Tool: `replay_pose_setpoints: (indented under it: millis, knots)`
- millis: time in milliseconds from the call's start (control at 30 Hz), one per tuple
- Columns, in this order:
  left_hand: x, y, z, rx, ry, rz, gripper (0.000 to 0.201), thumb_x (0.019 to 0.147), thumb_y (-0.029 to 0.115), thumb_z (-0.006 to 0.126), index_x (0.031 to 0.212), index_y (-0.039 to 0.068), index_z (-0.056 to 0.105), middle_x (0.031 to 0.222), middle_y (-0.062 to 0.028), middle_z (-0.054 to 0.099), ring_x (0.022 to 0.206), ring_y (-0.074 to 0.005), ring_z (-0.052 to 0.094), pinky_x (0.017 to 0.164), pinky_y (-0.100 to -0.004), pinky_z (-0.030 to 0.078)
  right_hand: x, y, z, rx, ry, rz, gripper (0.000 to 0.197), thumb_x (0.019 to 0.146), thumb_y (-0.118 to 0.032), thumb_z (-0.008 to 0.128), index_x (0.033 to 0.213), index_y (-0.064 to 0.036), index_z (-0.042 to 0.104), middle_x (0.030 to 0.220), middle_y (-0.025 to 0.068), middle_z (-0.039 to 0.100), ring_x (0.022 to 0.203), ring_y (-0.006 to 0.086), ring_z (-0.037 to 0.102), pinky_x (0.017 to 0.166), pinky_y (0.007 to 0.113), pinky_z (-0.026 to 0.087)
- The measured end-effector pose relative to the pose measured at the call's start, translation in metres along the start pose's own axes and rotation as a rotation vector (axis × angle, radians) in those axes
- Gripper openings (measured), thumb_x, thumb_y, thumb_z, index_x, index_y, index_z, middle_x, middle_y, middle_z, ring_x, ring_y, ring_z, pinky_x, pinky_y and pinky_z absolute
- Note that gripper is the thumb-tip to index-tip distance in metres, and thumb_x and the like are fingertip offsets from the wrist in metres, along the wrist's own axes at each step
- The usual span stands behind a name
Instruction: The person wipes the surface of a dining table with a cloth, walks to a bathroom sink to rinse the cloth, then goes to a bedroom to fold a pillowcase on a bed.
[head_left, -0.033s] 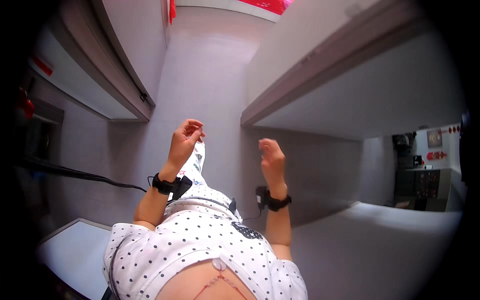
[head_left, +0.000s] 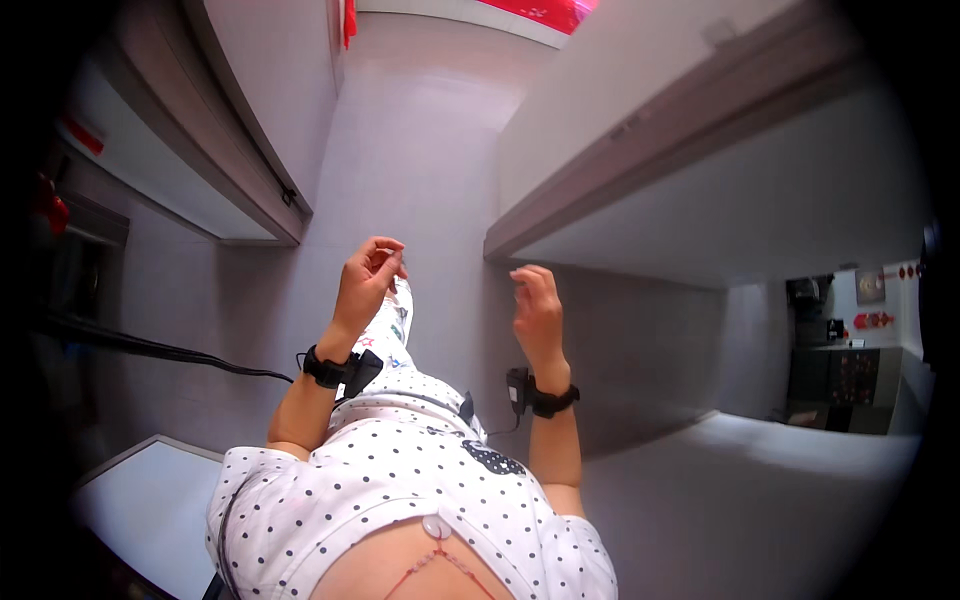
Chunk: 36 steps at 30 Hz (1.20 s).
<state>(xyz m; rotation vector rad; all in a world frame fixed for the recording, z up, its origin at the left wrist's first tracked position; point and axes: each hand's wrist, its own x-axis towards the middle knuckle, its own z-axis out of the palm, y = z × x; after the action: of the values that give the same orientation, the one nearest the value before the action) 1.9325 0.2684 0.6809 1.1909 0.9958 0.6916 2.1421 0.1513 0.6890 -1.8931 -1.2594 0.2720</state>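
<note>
My left hand is raised in front of me, its fingers curled in toward the thumb with nothing visible in them. My right hand is held up beside it, about a hand's width to the right, fingers loosely bent and apart, holding nothing. The hands do not touch each other or anything else. Each wrist carries a black strap with a small black device: the left wrist band and the right wrist band. Below them are my white dotted shirt and a patterned trouser leg.
A pale grey floor runs ahead between a wall on the left and a wall edge on the right. A black cable crosses at the left. A white surface lies at lower left. Dark furniture stands far right.
</note>
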Motion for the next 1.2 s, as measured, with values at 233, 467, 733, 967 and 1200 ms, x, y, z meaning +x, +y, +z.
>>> replay_pose_setpoints:
  millis: [233,467,733,967,1200]
  knots:
    - [0.051,-0.038,0.068,0.362,0.192,0.302,0.014,0.083,0.002,0.051,0.094,0.002,0.059,0.08,-0.004,0.059,0.063,-0.006,0.051,0.059,-0.0188,0.043,-0.017,0.101,-0.032,0.109,-0.057,0.117,0.01,0.079,0.0,0.051,0.088,-0.0031,0.054,0.093,0.0142,0.056,0.079,0.0324,0.056,0.068,0.037,0.046]
    - [0.049,-0.041,0.096,0.364,0.224,0.18,0.024,0.075,-0.001,0.056,0.097,0.005,0.059,0.096,-0.0061,0.056,0.076,-0.0095,0.055,0.069,-0.0226,0.044,-0.053,0.142,-0.068,-0.009,-0.099,0.417,0.007,0.081,-0.009,0.055,0.081,-0.0031,0.059,0.064,0.0079,0.061,0.054,0.0229,0.057,0.053,0.031,0.044]
    - [0.03,-0.039,0.074,0.27,0.101,0.171,0.031,0.071,-0.001,0.061,0.1,0.007,0.057,0.106,-0.0063,0.052,0.08,-0.0149,0.056,0.076,-0.0274,0.044,-0.095,0.128,-0.053,0.112,0.137,0.514,0.007,0.081,-0.006,0.054,0.086,-0.0012,0.057,0.071,0.0074,0.062,0.054,0.0129,0.055,0.052,0.025,0.045]
    - [-0.003,0.061,0.034,-0.185,-0.356,-0.032,0.031,0.087,0.02,0.051,0.115,0.008,0.05,0.123,-0.0087,0.045,0.104,-0.0179,0.051,0.089,-0.0294,0.04,-0.032,-0.064,-0.04,0.05,0.096,0.069,0.046,0.075,-0.003,0.058,0.12,-0.0013,0.044,0.131,0.021,0.036,0.12,0.0361,0.037,0.1,0.041,0.029]
    - [0.129,0.124,0.107,-1.001,-1.071,-0.184,0.064,0.091,0.051,0.024,0.134,0.004,0.026,0.137,-0.014,0.03,0.127,-0.0256,0.029,0.103,-0.0375,0.024,0.161,-0.07,0.003,-0.038,-0.123,-0.702,0.054,0.083,-0.035,0.052,0.126,-0.0044,0.04,0.136,0.0212,0.028,0.125,0.0372,0.028,0.101,0.048,0.022]
